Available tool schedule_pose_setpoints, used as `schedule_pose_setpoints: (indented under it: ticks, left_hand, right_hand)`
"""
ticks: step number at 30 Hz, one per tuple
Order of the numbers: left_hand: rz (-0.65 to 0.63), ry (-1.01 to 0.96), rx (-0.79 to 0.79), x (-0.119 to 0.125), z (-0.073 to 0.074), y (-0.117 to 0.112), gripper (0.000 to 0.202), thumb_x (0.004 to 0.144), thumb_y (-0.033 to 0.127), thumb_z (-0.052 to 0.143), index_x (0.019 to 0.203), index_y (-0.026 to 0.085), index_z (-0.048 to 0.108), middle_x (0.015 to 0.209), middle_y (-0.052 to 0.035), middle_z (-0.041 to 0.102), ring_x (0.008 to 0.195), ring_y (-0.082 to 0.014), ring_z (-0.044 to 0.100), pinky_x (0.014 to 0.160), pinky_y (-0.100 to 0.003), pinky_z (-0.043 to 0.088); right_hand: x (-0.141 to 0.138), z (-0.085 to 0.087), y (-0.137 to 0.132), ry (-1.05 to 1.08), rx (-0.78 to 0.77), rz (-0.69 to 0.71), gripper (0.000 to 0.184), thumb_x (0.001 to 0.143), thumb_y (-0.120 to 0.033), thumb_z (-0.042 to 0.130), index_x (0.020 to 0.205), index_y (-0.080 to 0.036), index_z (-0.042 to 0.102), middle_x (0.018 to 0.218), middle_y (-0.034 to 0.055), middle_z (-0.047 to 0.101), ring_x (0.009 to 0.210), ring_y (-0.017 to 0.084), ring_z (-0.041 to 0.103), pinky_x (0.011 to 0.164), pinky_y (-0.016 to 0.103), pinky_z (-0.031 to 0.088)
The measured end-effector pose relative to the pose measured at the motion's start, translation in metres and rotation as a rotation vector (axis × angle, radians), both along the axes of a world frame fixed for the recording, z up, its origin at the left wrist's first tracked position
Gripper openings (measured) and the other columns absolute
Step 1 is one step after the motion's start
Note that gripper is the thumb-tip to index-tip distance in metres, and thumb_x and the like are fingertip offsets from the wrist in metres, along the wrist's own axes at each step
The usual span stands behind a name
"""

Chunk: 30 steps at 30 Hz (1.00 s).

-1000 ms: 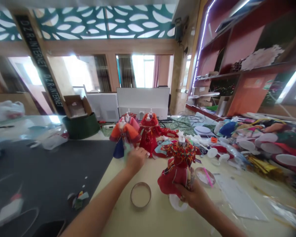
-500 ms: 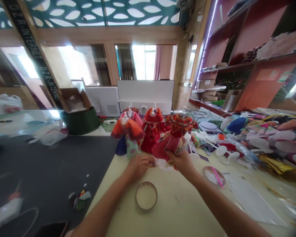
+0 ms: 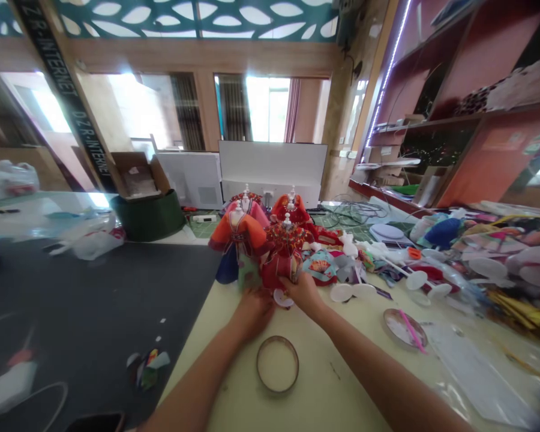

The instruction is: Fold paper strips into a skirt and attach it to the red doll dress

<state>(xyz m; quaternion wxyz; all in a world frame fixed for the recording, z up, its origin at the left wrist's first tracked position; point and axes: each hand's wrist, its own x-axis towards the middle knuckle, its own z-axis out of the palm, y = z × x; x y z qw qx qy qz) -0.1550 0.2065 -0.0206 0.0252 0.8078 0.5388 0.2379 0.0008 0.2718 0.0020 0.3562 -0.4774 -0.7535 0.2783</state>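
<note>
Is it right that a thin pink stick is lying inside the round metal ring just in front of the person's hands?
No: the thin pink stick lies in the round dish off to the right, not in the round metal ring; the head view shows it.

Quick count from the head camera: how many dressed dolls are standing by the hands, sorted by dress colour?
Red: 2 (front doll at the right hand, back doll)
Orange: 1 (orange doll)
Pink: 1 (pink doll)
Total: 4
</note>
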Motion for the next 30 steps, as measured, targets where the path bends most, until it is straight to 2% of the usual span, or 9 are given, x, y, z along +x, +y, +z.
schedule_pose_setpoints:
  ticks: [6, 12, 17, 23, 30]
  left_hand:
    - [0.082, -0.09, 0.042, 0.008, -0.006, 0.006, 0.015, 0.079, 0.014, 0.056, 0.089, 0.014, 0.066, 0.089, -0.0096, 0.069, 0.087, -0.0237, 0.062, 0.078, -0.034, 0.046]
    - [0.05, -0.135, 0.037, 0.018, -0.007, 0.004, 0.017, 0.078, 0.015, 0.059, 0.095, 0.016, 0.065, 0.093, -0.0075, 0.07, 0.088, -0.0215, 0.064, 0.078, -0.032, 0.047]
    - [0.018, -0.118, 0.014, 0.017, -0.006, 0.004, 0.022, 0.08, 0.019, 0.059, 0.101, 0.019, 0.066, 0.104, -0.0068, 0.068, 0.096, -0.0225, 0.062, 0.084, -0.034, 0.047]
    - [0.06, -0.072, -0.017, 0.016, -0.008, 0.009, 0.022, 0.08, 0.016, 0.057, 0.098, 0.018, 0.069, 0.101, -0.0083, 0.069, 0.092, -0.0244, 0.064, 0.08, -0.035, 0.05]
    - [0.072, -0.036, -0.015, 0.018, -0.011, 0.015, 0.025, 0.081, 0.016, 0.055, 0.102, 0.017, 0.068, 0.103, -0.0091, 0.068, 0.094, -0.024, 0.063, 0.083, -0.035, 0.05]
  right_hand:
    - [0.0, -0.005, 0.005, -0.135, -0.027, 0.017, 0.024, 0.091, -0.033, 0.054, 0.1, -0.012, 0.059, 0.095, 0.0037, 0.061, 0.081, 0.015, 0.06, 0.072, 0.032, 0.052]
    - [0.007, -0.003, -0.002, -0.229, 0.016, 0.049, 0.026, 0.09, -0.035, 0.055, 0.102, -0.012, 0.059, 0.096, 0.0039, 0.061, 0.084, 0.016, 0.06, 0.075, 0.035, 0.052]
    - [0.013, -0.014, -0.004, -0.296, 0.048, 0.067, 0.027, 0.089, -0.034, 0.056, 0.107, -0.013, 0.057, 0.103, 0.0057, 0.06, 0.09, 0.017, 0.06, 0.079, 0.037, 0.051]
    - [0.013, -0.026, -0.003, -0.317, 0.132, 0.109, 0.025, 0.09, -0.031, 0.055, 0.108, -0.015, 0.057, 0.113, 0.0073, 0.057, 0.102, 0.02, 0.056, 0.087, 0.042, 0.047]
    - [0.012, -0.031, 0.004, -0.32, 0.196, 0.096, 0.026, 0.091, -0.031, 0.054, 0.111, -0.016, 0.056, 0.116, 0.0077, 0.055, 0.103, 0.02, 0.056, 0.088, 0.042, 0.047]
